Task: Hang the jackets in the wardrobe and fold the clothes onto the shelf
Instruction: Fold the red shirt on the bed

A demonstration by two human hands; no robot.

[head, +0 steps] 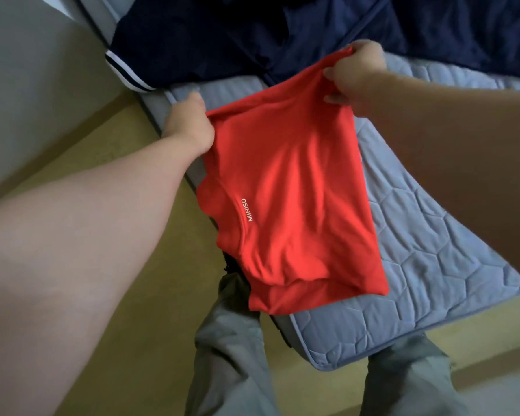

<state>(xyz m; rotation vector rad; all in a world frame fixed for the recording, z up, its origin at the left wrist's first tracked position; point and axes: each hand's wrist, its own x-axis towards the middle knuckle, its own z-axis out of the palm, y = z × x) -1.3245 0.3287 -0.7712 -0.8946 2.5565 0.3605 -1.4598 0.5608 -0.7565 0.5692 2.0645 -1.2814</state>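
Two hands, left hand and right hand, grip one red shirt with clenched fingers.

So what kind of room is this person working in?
Most likely a bedroom. A quilted grey-blue mattress fills the middle, dark navy clothing is heaped at its far end, and both hands hold a folded red cotton T-shirt over it. No wardrobe is in view.

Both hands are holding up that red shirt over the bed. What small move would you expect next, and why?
Probably lowering the red shirt flat onto the mattress to finish the fold. The left hand and right hand each grip a far corner, the near end already rests on the mattress, and the shirt looks folded narrow.
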